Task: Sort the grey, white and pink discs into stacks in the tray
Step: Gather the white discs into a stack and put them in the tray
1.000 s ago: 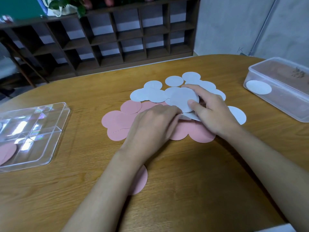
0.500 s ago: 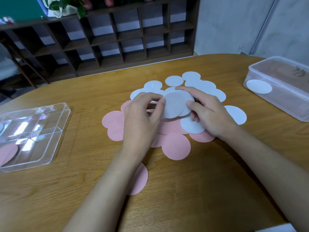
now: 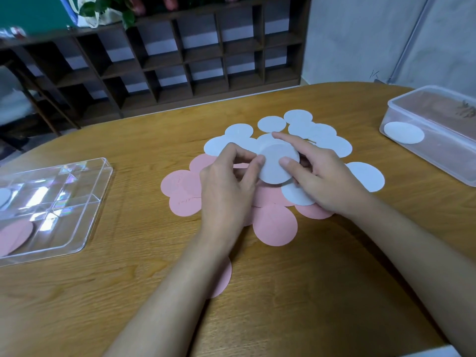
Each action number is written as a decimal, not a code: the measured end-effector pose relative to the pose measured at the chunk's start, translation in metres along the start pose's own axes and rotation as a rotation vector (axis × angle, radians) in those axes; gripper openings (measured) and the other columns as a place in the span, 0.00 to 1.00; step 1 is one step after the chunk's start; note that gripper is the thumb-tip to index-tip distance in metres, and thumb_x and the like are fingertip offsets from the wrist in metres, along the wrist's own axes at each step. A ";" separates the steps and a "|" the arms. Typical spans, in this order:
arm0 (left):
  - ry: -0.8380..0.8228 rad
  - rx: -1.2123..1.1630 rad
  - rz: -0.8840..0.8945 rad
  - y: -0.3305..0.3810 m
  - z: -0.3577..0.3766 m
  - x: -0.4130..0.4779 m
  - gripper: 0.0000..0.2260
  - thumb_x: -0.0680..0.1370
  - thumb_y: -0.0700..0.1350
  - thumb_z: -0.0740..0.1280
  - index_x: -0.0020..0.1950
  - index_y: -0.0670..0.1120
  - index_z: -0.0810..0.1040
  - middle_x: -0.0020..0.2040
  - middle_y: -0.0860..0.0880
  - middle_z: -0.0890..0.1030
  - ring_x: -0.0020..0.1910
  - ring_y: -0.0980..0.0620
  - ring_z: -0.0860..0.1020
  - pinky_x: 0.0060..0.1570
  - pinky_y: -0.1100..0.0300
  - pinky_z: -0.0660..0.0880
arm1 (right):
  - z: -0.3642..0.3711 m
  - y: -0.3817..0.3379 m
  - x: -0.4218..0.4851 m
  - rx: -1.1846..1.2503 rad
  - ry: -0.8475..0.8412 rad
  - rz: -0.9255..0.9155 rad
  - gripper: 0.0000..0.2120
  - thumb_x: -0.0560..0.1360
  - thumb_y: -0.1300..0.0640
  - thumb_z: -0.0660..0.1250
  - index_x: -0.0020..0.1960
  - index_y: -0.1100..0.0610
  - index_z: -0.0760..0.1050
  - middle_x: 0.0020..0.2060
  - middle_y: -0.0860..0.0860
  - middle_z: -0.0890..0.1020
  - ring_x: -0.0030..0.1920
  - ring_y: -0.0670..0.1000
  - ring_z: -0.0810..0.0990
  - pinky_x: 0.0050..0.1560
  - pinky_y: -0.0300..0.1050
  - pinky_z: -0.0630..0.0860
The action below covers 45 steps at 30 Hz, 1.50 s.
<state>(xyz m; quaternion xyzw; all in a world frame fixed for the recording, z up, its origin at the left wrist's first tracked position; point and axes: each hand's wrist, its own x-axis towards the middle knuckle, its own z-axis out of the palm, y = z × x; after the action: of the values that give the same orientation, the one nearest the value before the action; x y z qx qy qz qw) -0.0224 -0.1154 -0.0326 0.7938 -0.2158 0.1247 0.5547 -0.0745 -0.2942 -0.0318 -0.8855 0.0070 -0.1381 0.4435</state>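
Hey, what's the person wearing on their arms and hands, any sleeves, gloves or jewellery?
Nothing visible. Both forearms are bare to the picture's edge, with no sleeves. The left hand and right hand show no gloves, rings, watch or bracelet.

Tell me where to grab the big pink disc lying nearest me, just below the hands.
Best take the pink disc by its near rim, coming from your side: it lies flat, that rim is bare on the table, while its far rim meets other discs by the left hand and right hand, which hold a pale disc.
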 end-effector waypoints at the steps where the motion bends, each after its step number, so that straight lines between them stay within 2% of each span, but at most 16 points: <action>1: -0.018 0.006 0.003 -0.001 0.001 0.000 0.04 0.80 0.45 0.74 0.51 0.46 0.82 0.46 0.58 0.85 0.43 0.62 0.84 0.46 0.57 0.82 | -0.003 0.002 0.001 -0.008 0.001 0.001 0.21 0.85 0.51 0.62 0.77 0.40 0.68 0.55 0.48 0.81 0.50 0.46 0.79 0.47 0.44 0.77; 4: -0.102 0.023 0.000 -0.004 0.003 -0.001 0.10 0.78 0.48 0.76 0.57 0.50 0.80 0.46 0.58 0.85 0.46 0.62 0.84 0.48 0.61 0.82 | -0.012 0.012 0.005 -0.037 0.052 0.012 0.20 0.85 0.53 0.61 0.75 0.40 0.70 0.55 0.57 0.82 0.52 0.54 0.80 0.51 0.56 0.78; 8: -0.319 0.136 0.133 -0.007 0.004 -0.005 0.12 0.76 0.50 0.77 0.57 0.50 0.82 0.51 0.58 0.86 0.53 0.62 0.82 0.55 0.58 0.79 | -0.017 0.021 0.011 -0.063 0.167 0.040 0.19 0.84 0.55 0.62 0.73 0.44 0.72 0.46 0.57 0.82 0.40 0.46 0.75 0.42 0.37 0.72; 12: -0.565 0.337 0.284 -0.011 0.009 -0.010 0.24 0.75 0.60 0.76 0.69 0.53 0.79 0.65 0.58 0.81 0.65 0.58 0.76 0.65 0.53 0.75 | -0.018 0.023 0.012 -0.070 0.193 0.068 0.19 0.84 0.54 0.62 0.74 0.44 0.72 0.47 0.54 0.82 0.39 0.45 0.75 0.38 0.35 0.69; 14: -0.602 0.378 0.338 -0.014 0.011 -0.011 0.24 0.76 0.60 0.74 0.70 0.51 0.79 0.66 0.56 0.82 0.65 0.55 0.76 0.63 0.49 0.75 | -0.016 0.022 0.012 -0.080 0.182 0.064 0.19 0.84 0.54 0.61 0.74 0.45 0.72 0.44 0.47 0.80 0.39 0.40 0.74 0.36 0.30 0.67; 17: -0.564 0.383 0.346 -0.015 0.011 -0.010 0.21 0.77 0.57 0.75 0.67 0.50 0.82 0.63 0.55 0.84 0.61 0.53 0.78 0.59 0.49 0.77 | -0.016 0.023 0.012 -0.080 0.169 0.055 0.19 0.85 0.54 0.61 0.74 0.44 0.71 0.47 0.48 0.81 0.43 0.43 0.76 0.40 0.32 0.69; 21: -0.554 0.397 0.367 -0.013 0.012 -0.009 0.15 0.78 0.56 0.73 0.61 0.49 0.84 0.56 0.54 0.86 0.55 0.51 0.80 0.53 0.49 0.78 | -0.016 0.024 0.012 -0.089 0.163 0.059 0.19 0.85 0.53 0.61 0.74 0.43 0.71 0.48 0.51 0.82 0.44 0.47 0.76 0.46 0.42 0.74; 24: -0.538 0.431 0.419 -0.011 0.012 -0.008 0.12 0.84 0.55 0.64 0.58 0.50 0.83 0.52 0.53 0.86 0.53 0.49 0.81 0.50 0.48 0.77 | -0.015 0.024 0.012 -0.094 0.166 0.056 0.19 0.84 0.54 0.61 0.74 0.43 0.72 0.42 0.52 0.79 0.38 0.46 0.73 0.39 0.37 0.69; 26: -0.493 0.463 0.436 -0.008 0.010 -0.009 0.13 0.86 0.54 0.59 0.59 0.51 0.82 0.49 0.51 0.85 0.50 0.47 0.80 0.47 0.47 0.76 | -0.015 0.025 0.011 -0.089 0.164 0.049 0.19 0.84 0.54 0.61 0.74 0.42 0.72 0.43 0.56 0.79 0.39 0.48 0.73 0.39 0.37 0.68; 31: -0.336 0.488 0.459 -0.003 0.006 -0.010 0.12 0.86 0.51 0.59 0.56 0.48 0.80 0.43 0.51 0.83 0.43 0.47 0.80 0.37 0.51 0.75 | -0.014 0.024 0.012 -0.096 0.162 0.029 0.19 0.84 0.55 0.61 0.74 0.42 0.72 0.41 0.61 0.78 0.36 0.48 0.72 0.39 0.40 0.69; 33: -0.274 0.480 0.419 -0.004 0.006 -0.009 0.12 0.85 0.51 0.59 0.53 0.47 0.80 0.40 0.52 0.82 0.40 0.47 0.79 0.36 0.49 0.77 | -0.013 0.023 0.012 -0.080 0.159 0.022 0.20 0.84 0.55 0.61 0.74 0.42 0.72 0.39 0.63 0.77 0.36 0.50 0.74 0.42 0.41 0.75; 35: -0.249 0.425 0.342 -0.007 0.007 -0.007 0.11 0.83 0.51 0.61 0.52 0.48 0.80 0.38 0.52 0.82 0.38 0.47 0.80 0.37 0.48 0.78 | -0.012 0.023 0.012 -0.054 0.149 0.030 0.20 0.84 0.54 0.61 0.74 0.40 0.71 0.40 0.63 0.79 0.40 0.57 0.79 0.48 0.56 0.81; 37: -0.217 0.297 0.251 -0.007 0.007 -0.005 0.08 0.82 0.49 0.65 0.50 0.48 0.81 0.38 0.52 0.83 0.37 0.49 0.80 0.38 0.49 0.78 | -0.011 0.023 0.012 -0.040 0.130 0.029 0.20 0.84 0.53 0.61 0.73 0.38 0.70 0.44 0.62 0.80 0.44 0.61 0.81 0.50 0.64 0.81; 39: -0.164 0.154 0.140 -0.005 0.006 -0.003 0.05 0.81 0.46 0.68 0.49 0.47 0.83 0.38 0.53 0.84 0.38 0.52 0.82 0.41 0.53 0.79 | -0.011 0.022 0.011 -0.027 0.118 0.030 0.20 0.85 0.53 0.60 0.74 0.36 0.69 0.45 0.60 0.81 0.46 0.60 0.82 0.52 0.63 0.81; 42: -0.094 0.066 0.006 -0.006 0.002 0.001 0.05 0.81 0.44 0.69 0.49 0.46 0.84 0.40 0.57 0.85 0.41 0.58 0.83 0.44 0.62 0.79 | -0.010 0.017 0.009 0.012 0.114 0.034 0.22 0.85 0.55 0.60 0.75 0.36 0.69 0.38 0.54 0.78 0.42 0.51 0.79 0.51 0.55 0.79; 45: -0.051 0.024 -0.071 -0.010 0.002 0.003 0.05 0.82 0.45 0.69 0.49 0.47 0.85 0.42 0.57 0.86 0.42 0.57 0.84 0.47 0.51 0.83 | -0.008 0.012 0.006 0.054 0.076 0.036 0.22 0.85 0.55 0.59 0.74 0.33 0.69 0.35 0.52 0.76 0.38 0.46 0.76 0.48 0.51 0.76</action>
<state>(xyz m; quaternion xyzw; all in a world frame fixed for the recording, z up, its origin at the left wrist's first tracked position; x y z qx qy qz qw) -0.0149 -0.1151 -0.0403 0.8104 -0.2001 0.0870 0.5437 -0.0696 -0.3084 -0.0355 -0.8671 0.0359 -0.1637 0.4690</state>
